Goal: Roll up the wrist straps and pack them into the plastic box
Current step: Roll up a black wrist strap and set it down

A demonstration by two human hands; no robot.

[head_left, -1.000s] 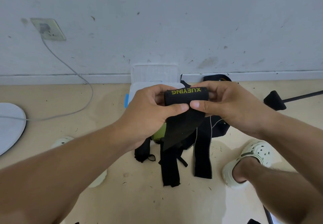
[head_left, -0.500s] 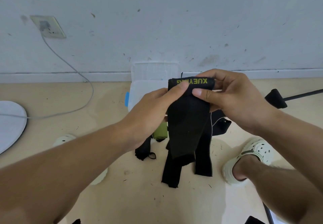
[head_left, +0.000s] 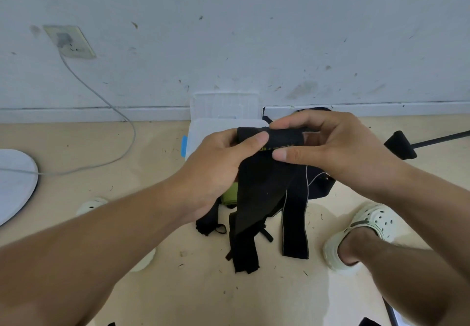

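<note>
Black fabric wrist strap (head_left: pixel 264 183): am rolling top end, left hand (head_left: pixel 218 168) and right hand (head_left: pixel 338 150) both pinching roll; next, winding in loose tail hanging near floor.

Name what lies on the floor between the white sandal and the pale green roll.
In the head view, loose black wrist straps lie on the floor between the sandal and the green roll.

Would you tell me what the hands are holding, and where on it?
Both the left hand and right hand pinch the black wrist strap at its rolled top end.
</note>
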